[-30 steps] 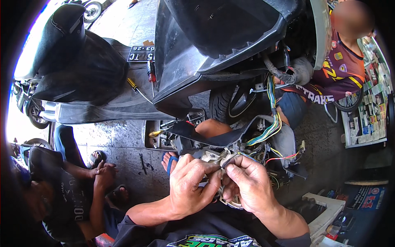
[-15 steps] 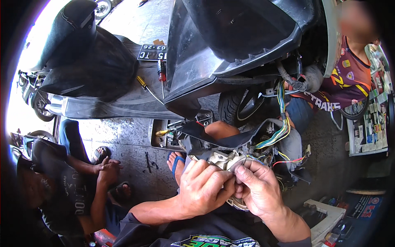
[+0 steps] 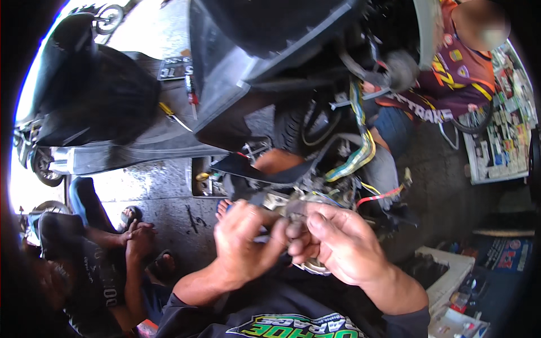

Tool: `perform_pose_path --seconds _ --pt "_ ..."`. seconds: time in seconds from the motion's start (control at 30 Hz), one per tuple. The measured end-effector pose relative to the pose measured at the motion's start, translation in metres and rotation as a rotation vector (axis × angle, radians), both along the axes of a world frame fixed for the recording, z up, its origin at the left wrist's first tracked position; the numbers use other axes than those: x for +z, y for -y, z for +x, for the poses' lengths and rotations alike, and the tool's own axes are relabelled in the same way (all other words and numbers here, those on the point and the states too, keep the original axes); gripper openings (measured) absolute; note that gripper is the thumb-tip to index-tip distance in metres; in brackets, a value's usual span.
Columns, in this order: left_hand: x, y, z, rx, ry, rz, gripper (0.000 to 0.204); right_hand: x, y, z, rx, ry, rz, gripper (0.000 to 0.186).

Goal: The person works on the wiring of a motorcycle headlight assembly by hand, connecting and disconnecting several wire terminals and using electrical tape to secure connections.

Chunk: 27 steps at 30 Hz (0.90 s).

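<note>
My left hand [image 3: 243, 241] and my right hand [image 3: 336, 242] meet in front of my chest, both closed around a small grey electrical part [image 3: 293, 209] with wires running from it. Fingers hide most of the part. Just beyond the hands hangs a bundle of coloured wires [image 3: 360, 155], green, yellow, blue and red, coming out of the opened front of a black scooter [image 3: 270, 62]. The hands are blurred by motion.
A second dark scooter [image 3: 96, 101] stands at the left on the concrete floor. A person in dark clothes [image 3: 84, 265] crouches at lower left. Another person in a maroon shirt [image 3: 451, 73] sits at upper right. Boxes and papers [image 3: 451, 281] lie at lower right.
The view has closed in on the scooter's front and both hands now fill more of the picture. My fingers have shifted on the small part; the grip stays.
</note>
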<state>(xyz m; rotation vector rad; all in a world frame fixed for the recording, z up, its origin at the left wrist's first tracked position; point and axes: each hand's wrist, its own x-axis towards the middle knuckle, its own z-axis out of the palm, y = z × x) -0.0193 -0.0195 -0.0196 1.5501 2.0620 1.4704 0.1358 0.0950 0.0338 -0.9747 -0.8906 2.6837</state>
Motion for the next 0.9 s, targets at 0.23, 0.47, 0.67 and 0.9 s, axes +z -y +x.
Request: perform_pose_path --seconds 0.23,0.47,0.67,0.9 --pt "0.008 0.004 -0.009 0.094 -0.17 0.016 0.03 0.057 -0.052 0.161 0.003 -0.222 0.619 0.054" --pt "0.012 0.004 0.0 0.097 -0.209 0.186 0.023 -0.088 -0.096 0.318 -1.145 0.236 0.369 0.021" --pt "0.009 0.016 0.009 0.144 -0.264 0.141 0.024 -0.304 -0.028 0.347 -0.95 1.058 0.219 0.013" --pt "0.026 0.01 -0.017 0.335 -0.37 0.314 0.025 -0.415 0.072 0.29 -0.479 1.442 0.735 0.031"
